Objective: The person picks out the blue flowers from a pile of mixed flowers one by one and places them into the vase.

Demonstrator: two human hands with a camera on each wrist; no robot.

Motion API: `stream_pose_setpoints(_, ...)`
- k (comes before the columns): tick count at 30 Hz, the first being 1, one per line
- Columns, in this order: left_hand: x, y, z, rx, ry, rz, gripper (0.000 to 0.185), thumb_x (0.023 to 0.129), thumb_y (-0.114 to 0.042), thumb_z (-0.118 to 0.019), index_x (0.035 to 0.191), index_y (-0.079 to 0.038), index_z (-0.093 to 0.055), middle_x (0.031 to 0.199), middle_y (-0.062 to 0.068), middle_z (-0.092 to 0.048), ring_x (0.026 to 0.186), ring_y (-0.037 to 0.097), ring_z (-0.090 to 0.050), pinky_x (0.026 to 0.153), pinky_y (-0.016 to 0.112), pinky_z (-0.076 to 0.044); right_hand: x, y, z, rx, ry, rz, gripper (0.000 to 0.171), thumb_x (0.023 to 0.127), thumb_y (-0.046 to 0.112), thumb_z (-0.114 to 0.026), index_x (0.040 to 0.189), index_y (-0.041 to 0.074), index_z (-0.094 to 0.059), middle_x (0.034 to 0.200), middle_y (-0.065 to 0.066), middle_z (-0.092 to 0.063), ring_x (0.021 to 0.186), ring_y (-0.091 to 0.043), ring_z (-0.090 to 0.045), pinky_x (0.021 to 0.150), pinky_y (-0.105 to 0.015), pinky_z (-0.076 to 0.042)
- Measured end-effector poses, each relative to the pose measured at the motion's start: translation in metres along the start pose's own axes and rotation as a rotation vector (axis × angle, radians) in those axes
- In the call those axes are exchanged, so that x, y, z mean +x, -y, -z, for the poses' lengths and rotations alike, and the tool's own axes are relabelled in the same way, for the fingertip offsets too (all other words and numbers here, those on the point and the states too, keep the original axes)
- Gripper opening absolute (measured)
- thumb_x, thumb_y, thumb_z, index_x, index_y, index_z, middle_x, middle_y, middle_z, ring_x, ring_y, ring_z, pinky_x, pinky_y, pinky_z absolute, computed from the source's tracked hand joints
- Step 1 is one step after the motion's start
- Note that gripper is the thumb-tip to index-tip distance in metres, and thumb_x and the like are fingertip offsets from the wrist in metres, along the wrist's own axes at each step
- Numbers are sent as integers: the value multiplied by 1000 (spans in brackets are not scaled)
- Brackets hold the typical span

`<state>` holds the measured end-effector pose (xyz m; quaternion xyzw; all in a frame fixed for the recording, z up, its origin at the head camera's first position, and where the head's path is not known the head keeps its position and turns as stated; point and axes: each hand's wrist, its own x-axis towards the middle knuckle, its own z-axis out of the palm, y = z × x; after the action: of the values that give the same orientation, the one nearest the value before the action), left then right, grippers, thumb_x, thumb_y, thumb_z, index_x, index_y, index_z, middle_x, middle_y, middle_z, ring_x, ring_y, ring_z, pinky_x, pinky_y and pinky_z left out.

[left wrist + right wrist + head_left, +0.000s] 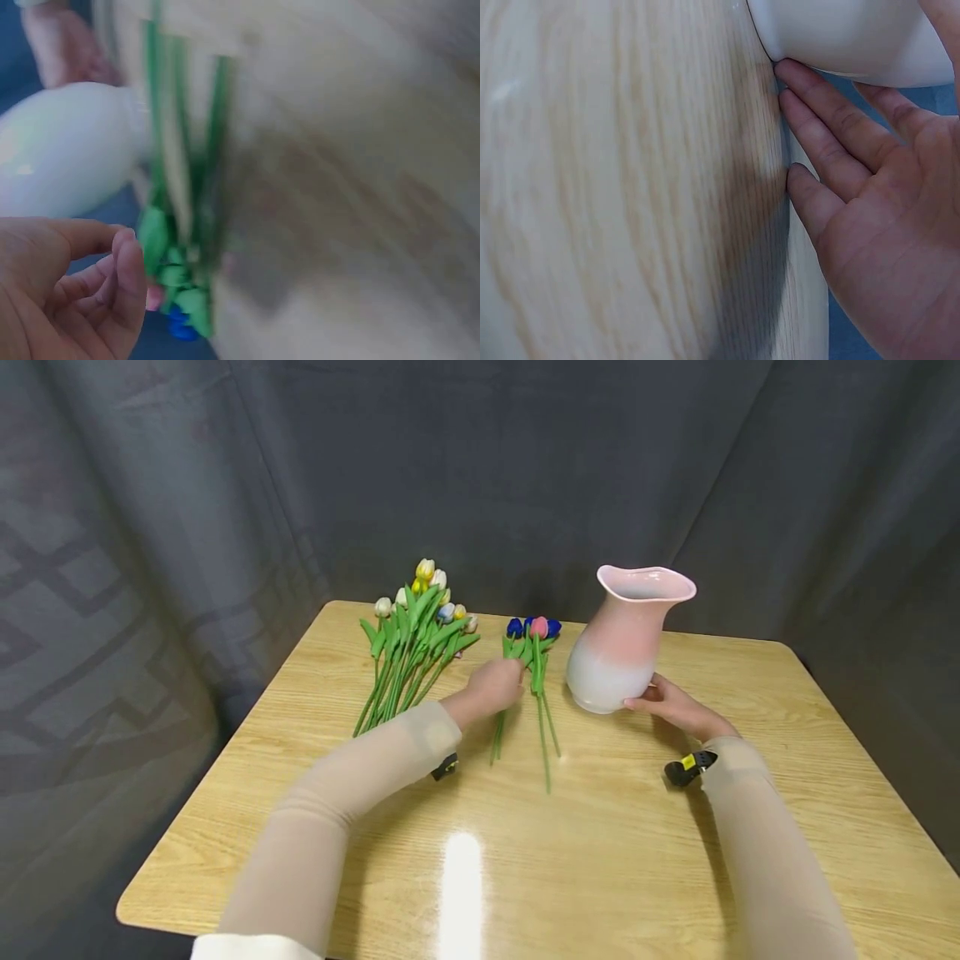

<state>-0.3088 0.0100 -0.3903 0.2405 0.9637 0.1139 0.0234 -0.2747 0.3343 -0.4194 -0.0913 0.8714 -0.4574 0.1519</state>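
My left hand (495, 687) is over a small group of tulips, its fingers loosely curled. In the left wrist view, thumb and index tips come together beside the green leaves (155, 236), with no stem between them. The group has a pink tulip (539, 627) and blue tulips (514, 627), stems toward me. To their right stands a pink-and-white vase (618, 643) with a wavy rim. My right hand (675, 706) is at the vase's lower right side, its extended fingers (832, 112) right at the base and the tabletop.
A larger bunch of tulips (412, 635) in white, yellow and pale blue lies at the back left of the wooden table (600, 860). Dark curtains (525, 485) hang close behind the table and at its sides.
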Motion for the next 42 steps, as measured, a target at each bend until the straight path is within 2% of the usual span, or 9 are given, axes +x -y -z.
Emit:
stream_pose_setpoints(6,3,6,-16,-10,71,58,28,95,-20,-60,116,-1,-57,88,7,-65,69,16,-61,59,25,-52,1,-2,-1,7,4,6,83,96,31,-60,155,9,-7,155,-22,-25,141,-43,-27,112,-66,-16)
stream_pose_setpoints(16,9,11,-23,-127,120,138,19,96,-15,-56,111,-2,-56,65,3,-61,44,11,-54,48,23,-47,0,0,-1,10,7,7,85,96,31,-60,156,11,-3,157,-22,-22,143,-44,-23,112,-67,-15)
stream_pose_setpoints(20,12,13,-26,-142,109,156,13,95,-14,-57,95,-3,-61,56,1,-59,40,9,-53,47,22,-47,-1,2,-1,-6,3,-9,86,96,34,-60,156,13,-2,158,-21,-20,144,-44,-20,111,-68,-15)
stream_pose_setpoints(24,14,15,-28,-163,103,162,19,94,-13,-57,77,-4,-62,49,0,-58,39,10,-55,47,21,-48,-1,1,-1,-15,0,-19,86,96,35,-59,156,14,-1,158,-21,-20,144,-45,-19,110,-69,-14)
stream_pose_setpoints(28,15,17,-28,-215,107,183,25,93,-10,-55,70,-5,-63,46,0,-56,38,11,-56,45,21,-46,-1,0,-1,-18,-1,-19,86,96,36,-59,156,14,-1,158,-21,-19,144,-45,-19,110,-69,-15)
stream_pose_setpoints(33,16,19,-26,-271,110,210,31,92,-9,-55,62,-6,-64,44,-1,-57,38,11,-55,43,20,-42,0,-1,-1,-20,1,-18,87,96,36,-59,156,14,0,158,-22,-18,144,-45,-19,110,-69,-16)
stream_pose_setpoints(40,14,21,-10,-351,40,192,31,97,-14,-55,71,-3,-68,52,3,-63,50,18,-66,49,23,-49,0,-1,-1,-5,-1,0,85,96,33,-59,156,13,-2,158,-22,-20,143,-45,-22,111,-68,-17)
stream_pose_setpoints(42,14,23,-7,-349,20,181,33,97,-16,-56,67,-6,-63,54,3,-62,51,18,-66,51,24,-50,-1,0,-1,-9,-2,0,85,97,33,-59,156,14,-2,158,-22,-20,143,-45,-22,111,-68,-17)
